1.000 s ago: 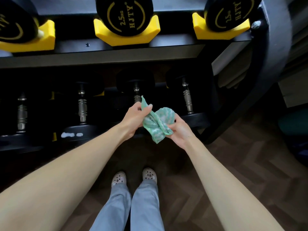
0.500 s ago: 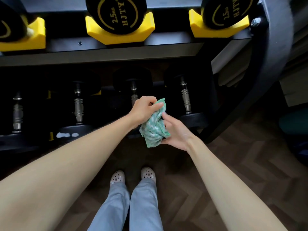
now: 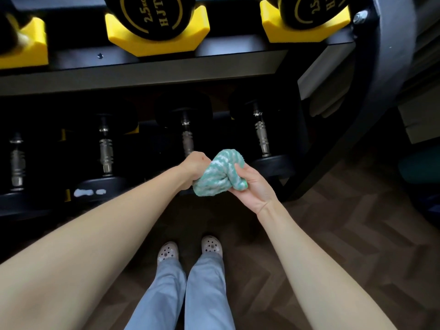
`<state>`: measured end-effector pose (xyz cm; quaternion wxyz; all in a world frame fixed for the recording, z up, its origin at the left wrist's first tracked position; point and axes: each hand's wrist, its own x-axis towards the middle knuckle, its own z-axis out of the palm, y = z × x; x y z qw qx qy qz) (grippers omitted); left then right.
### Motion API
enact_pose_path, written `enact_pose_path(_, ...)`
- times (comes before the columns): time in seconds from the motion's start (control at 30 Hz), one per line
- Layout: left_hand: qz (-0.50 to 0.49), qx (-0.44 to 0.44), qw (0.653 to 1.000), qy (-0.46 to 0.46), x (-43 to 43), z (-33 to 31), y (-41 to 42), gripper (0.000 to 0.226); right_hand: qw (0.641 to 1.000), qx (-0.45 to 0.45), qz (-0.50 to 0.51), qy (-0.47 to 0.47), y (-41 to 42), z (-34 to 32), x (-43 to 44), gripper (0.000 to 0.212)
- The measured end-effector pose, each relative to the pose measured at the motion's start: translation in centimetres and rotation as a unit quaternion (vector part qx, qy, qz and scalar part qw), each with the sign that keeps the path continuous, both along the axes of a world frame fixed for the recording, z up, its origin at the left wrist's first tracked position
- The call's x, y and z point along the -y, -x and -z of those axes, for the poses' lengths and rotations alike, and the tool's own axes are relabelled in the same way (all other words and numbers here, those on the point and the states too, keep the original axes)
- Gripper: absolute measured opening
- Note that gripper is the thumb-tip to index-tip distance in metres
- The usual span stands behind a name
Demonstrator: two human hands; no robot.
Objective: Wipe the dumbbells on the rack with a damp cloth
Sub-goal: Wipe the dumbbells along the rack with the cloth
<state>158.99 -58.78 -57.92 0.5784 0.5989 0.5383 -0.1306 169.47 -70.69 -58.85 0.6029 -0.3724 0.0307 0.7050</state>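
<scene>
Since half a second ago the cloth [image 3: 219, 178] has been gathered from a loose hanging fold into a tight wad at the centre of the frame, clear of the rack [image 3: 166, 75] and touching no dumbbells [image 3: 152, 17]. The left hand [image 3: 194, 166] is fisted on its left end. The right hand [image 3: 256, 189] cups it from the right, fingers curled into the pile. It is a soft, ribbed terry, green and white. The weights are matte black discs with yellow print, the upper row seated in hard yellow cradles [image 3: 157, 44]. The lower row, in deep shadow, shows knurled, shiny metal handles [image 3: 260, 136]. If this is a squeeze, water could drip onto the herringbone wood floor [image 3: 345, 234] by the feet and leave it slick. A wad this thick would probably ride over the knurling rather than get into it. A firm push on an upper disc might rock it in its cradle. In the dark under the shelf, patches are easily missed.
</scene>
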Motion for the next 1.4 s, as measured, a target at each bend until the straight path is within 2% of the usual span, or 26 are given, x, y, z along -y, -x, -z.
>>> enact_pose_path(0.13,0.034,-0.011,0.999,0.036,0.8,-0.2,0.0,0.003,0.997,0.034,0.040,0.056,0.4,0.1,0.1,0.033)
enact_pose_path(0.2,0.040,-0.028,0.998,0.046,1.0,-0.4,0.0,0.011,0.997,0.033,0.036,0.057,0.5,0.0,0.5,0.032)
enact_pose_path(0.33,0.008,-0.033,0.997,0.068,0.8,-0.8,0.6,0.009,0.995,0.029,0.087,0.048,0.7,0.5,1.2,0.038)
enact_pose_path(0.4,-0.060,0.003,0.997,0.051,0.3,-0.3,1.5,0.008,0.983,0.096,0.128,0.092,0.6,1.4,1.3,0.039)
enact_pose_path(0.47,-0.147,0.014,0.988,-0.036,-0.3,0.5,2.5,0.002,0.947,0.234,0.118,0.186,0.6,2.5,1.4,0.036)
enact_pose_path(0.53,-0.212,0.004,0.968,-0.137,-0.9,1.6,3.4,0.016,0.902,0.342,0.092,0.249,0.7,3.6,1.3,0.037)
enact_pose_path(0.6,-0.231,-0.029,0.956,-0.180,-1.3,2.9,4.6,0.031,0.885,0.366,0.098,0.271,1.5,4.5,0.9,0.039)
enact_pose_path(0.7,-0.189,-0.061,0.968,-0.155,-1.2,4.5,5.8,0.044,0.877,0.382,0.067,0.284,2.7,5.6,-0.4,0.046)
enact_pose_path(0.8,-0.151,-0.072,0.975,-0.143,-0.9,5.7,6.3,0.046,0.885,0.373,0.044,0.276,4.2,6.6,-1.4,0.046)
enact_pose_path(0.93,-0.220,-0.055,0.967,-0.116,-1.5,6.3,6.9,0.044,0.868,0.412,0.050,0.272,6.7,6.1,-1.7,0.042)
enact_pose_path(1.03,-0.238,-0.027,0.967,-0.090,-1.6,6.2,7.4,0.042,0.837,0.479,0.031,0.262,8.7,4.9,-1.5,0.032)
enact_pose_path(1.1,-0.243,-0.017,0.967,-0.079,-1.6,5.9,7.7,0.042,0.830,0.508,0.006,0.232,10.4,4.2,-1.6,0.030)
enact_pose_path(1.23,-0.268,0.003,0.963,-0.015,-2.0,4.4,8.2,0.043,0.868,0.475,-0.033,0.144,13.4,3.3,-2.2,0.022)
enact_pose_path(1.33,-0.274,0.016,0.961,0.024,-2.3,3.2,8.4,0.041,0.926,0.337,0.054,0.159,12.1,2.2,-1.4,0.025)
enact_pose_path(1.4,-0.257,0.000,0.966,0.012,-2.3,3.0,8.4,0.041,0.938,0.257,0.125,0.195,10.2,2.0,0.1,0.030)
